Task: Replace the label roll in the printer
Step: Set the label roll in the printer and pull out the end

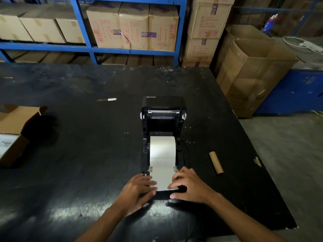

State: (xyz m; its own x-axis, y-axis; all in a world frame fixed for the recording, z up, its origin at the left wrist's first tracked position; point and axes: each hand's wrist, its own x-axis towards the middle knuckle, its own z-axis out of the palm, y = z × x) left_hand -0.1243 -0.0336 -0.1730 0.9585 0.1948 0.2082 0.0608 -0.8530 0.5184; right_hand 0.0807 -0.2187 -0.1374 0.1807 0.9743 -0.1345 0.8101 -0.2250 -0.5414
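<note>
A black label printer [163,109] stands on the black table [78,154] with its lid swung open away from me. A white label roll [162,145] sits in its bay, and a strip of label paper [161,177] runs from it toward me past two small guides. My left hand [138,191] holds the strip's left edge near its free end. My right hand [188,186] pinches the right edge. An empty brown cardboard core [216,162] lies on the table to the right of the printer.
An open cardboard box [15,130] sits at the table's left edge. A small paper scrap [107,99] lies behind and left of the printer. Blue shelving [90,48] with cartons stands beyond the table. A large open carton [253,75] stands on the floor at right.
</note>
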